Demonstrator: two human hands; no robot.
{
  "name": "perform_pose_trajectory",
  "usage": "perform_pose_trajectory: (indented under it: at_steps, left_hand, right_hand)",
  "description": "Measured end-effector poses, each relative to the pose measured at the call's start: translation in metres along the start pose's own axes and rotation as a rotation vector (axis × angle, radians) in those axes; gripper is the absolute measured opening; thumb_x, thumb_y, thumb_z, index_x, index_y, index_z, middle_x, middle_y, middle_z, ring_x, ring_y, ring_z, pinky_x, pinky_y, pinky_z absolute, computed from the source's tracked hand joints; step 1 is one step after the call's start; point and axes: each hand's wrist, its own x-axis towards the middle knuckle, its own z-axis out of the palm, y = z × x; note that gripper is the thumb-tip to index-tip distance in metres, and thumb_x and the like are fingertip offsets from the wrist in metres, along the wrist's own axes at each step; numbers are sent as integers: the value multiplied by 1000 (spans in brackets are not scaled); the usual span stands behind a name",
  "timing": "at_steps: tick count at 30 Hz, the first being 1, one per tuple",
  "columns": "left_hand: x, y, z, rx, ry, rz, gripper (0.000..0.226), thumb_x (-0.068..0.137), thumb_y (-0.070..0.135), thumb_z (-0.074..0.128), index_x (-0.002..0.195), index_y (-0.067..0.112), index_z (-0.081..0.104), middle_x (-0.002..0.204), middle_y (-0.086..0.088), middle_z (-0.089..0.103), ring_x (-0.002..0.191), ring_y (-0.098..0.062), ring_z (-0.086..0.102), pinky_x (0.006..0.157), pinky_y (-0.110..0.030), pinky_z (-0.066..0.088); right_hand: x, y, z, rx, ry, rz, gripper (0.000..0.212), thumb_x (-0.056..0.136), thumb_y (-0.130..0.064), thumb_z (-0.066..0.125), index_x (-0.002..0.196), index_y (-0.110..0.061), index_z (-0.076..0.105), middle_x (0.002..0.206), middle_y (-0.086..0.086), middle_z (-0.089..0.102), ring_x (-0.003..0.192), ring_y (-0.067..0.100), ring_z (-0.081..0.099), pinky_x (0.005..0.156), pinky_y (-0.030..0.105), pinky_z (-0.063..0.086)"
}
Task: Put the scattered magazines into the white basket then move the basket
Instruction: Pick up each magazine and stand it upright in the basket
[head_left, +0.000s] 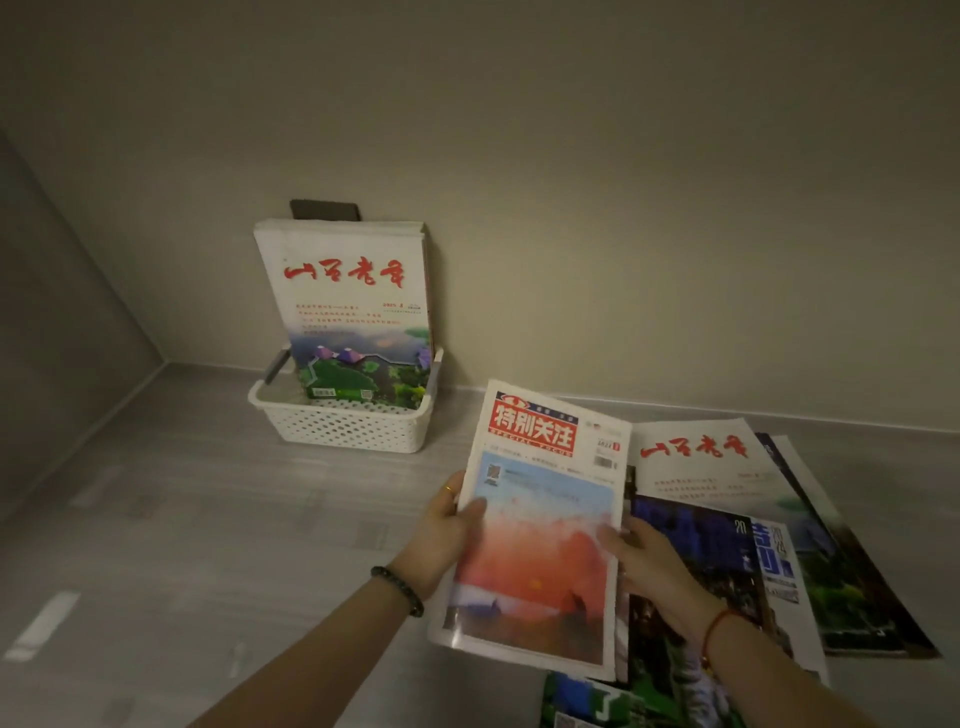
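Against the wall (571, 208), the white basket (340, 423) holds upright magazines (348, 312), while left hand (447, 525) and right hand (644, 561), fingers curled, grip the red-titled magazine (540, 519) above several floor magazines (696, 457) not yet loaded, basket move pending.

The basket (343, 423) at centre left is white with small holes; the magazine (540, 525) at lower centre shows a red title and an orange-red picture.
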Motion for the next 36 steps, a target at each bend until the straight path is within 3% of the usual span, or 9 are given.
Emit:
perform_pose_trajectory:
  at_steps: [4, 8, 12, 14, 18, 23, 27, 33, 36]
  left_hand:
    - [0, 34, -22, -50, -18, 120, 35, 93, 9, 43, 127, 18, 44, 114, -8, 63, 87, -18, 66, 65, -24, 57]
    - [6, 70, -65, 30, 122, 226, 24, 91, 14, 48, 114, 21, 53, 108, -1, 65, 87, -7, 64, 64, -16, 54]
    - [16, 109, -119, 207, 272, 320, 15, 89, 23, 54, 101, 27, 60, 93, 19, 64, 79, 5, 61, 62, -13, 53]
    - [22, 128, -146, 220, 332, 338, 20, 89, 20, 54, 106, 19, 63, 99, 11, 66, 86, -6, 64, 76, -22, 55]
    - [42, 158, -196, 358, 377, 346, 27, 93, 18, 45, 115, 12, 59, 105, -2, 65, 91, -19, 63, 73, -23, 51]
    - [73, 169, -245, 404, 452, 330, 26, 91, 18, 50, 112, 8, 61, 109, -10, 67, 93, -22, 62, 89, -39, 52]
    - [100, 156, -272, 403, 501, 290, 24, 85, 18, 60, 104, 5, 67, 104, -11, 69, 90, -24, 63, 87, -39, 53]
    - [146, 114, -296, 336, 501, 171, 22, 79, 16, 68, 96, 4, 68, 100, -10, 69, 85, -21, 65, 80, -35, 56]
    - [165, 96, -302, 343, 527, 137, 9, 75, 17, 71, 76, 12, 63, 89, -4, 66, 74, -14, 61, 62, -23, 50]
  right_hand:
    - [1, -40, 15, 47, -37, -107, 26, 92, -15, 47, 114, -3, 57, 98, 10, 65, 90, 27, 62, 76, 40, 53]
    - [3, -98, 32, -56, -82, -256, 20, 91, -11, 49, 107, -12, 61, 103, 7, 65, 88, 21, 63, 74, 34, 54]
    - [7, -158, 67, -111, -62, -422, 25, 90, -4, 49, 114, 1, 56, 109, 13, 63, 89, 25, 61, 70, 26, 54]
    - [11, -187, 88, -104, -16, -508, 24, 89, -1, 49, 112, 5, 56, 112, 20, 63, 95, 33, 62, 77, 38, 54]
    - [26, -231, 132, -85, 48, -604, 24, 88, 0, 49, 111, 5, 58, 115, 24, 63, 101, 38, 61, 90, 53, 49]
    - [55, -256, 178, -131, 118, -637, 23, 90, -4, 47, 108, 2, 60, 111, 19, 65, 96, 34, 63, 84, 51, 53]
    - [81, -255, 202, -209, 257, -641, 19, 88, -8, 53, 97, -1, 68, 95, 13, 70, 78, 20, 60, 68, 23, 44]
    - [120, -238, 227, -260, 338, -573, 16, 85, -9, 57, 88, -1, 70, 86, 17, 71, 76, 29, 63, 75, 34, 51]
    - [138, -225, 237, -263, 365, -540, 14, 83, -11, 60, 87, -3, 71, 85, 16, 71, 73, 26, 62, 73, 31, 50]
